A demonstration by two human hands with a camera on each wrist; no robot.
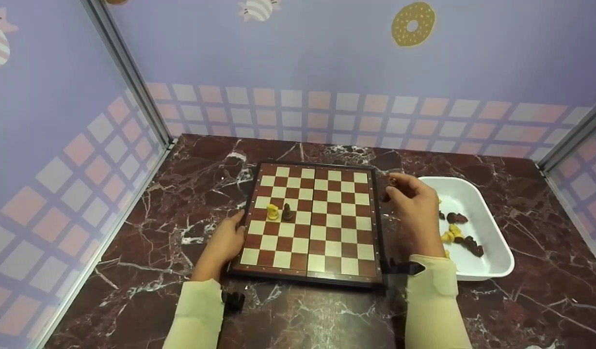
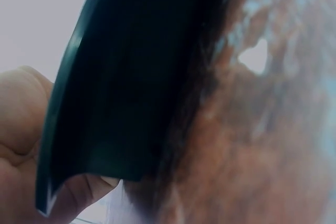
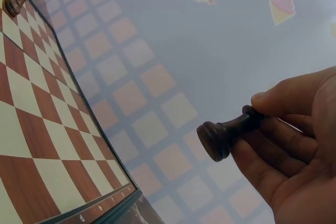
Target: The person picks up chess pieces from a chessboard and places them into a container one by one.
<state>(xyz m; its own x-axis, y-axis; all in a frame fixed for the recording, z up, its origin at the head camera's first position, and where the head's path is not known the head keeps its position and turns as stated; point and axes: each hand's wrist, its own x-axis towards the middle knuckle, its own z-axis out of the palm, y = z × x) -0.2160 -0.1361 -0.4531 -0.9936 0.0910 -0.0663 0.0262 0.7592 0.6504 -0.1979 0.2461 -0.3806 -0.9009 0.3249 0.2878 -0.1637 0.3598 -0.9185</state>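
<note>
My left hand (image 1: 225, 241) grips the left edge of the chessboard (image 1: 286, 245), and in the left wrist view a fingertip (image 2: 109, 181) shows past the board's dark side (image 2: 126, 77). To the right of the board, my right hand (image 1: 416, 206) is raised. Its thumb and fingers pinch a dark brown chess piece (image 3: 226, 132) by the head, with the round base pointing away from the palm. On the board's left half stand a yellow knight (image 1: 273, 212) and a dark chess piece (image 1: 287, 212), side by side and upright.
A white tray (image 1: 491, 220) stands right of the board, partly behind my right forearm. Several yellow pieces (image 1: 454, 230) and dark pieces (image 1: 472, 246) lie loose in it. All this rests on a dark red marbled table (image 1: 147, 252), with patterned walls (image 1: 327, 53) at the back and sides.
</note>
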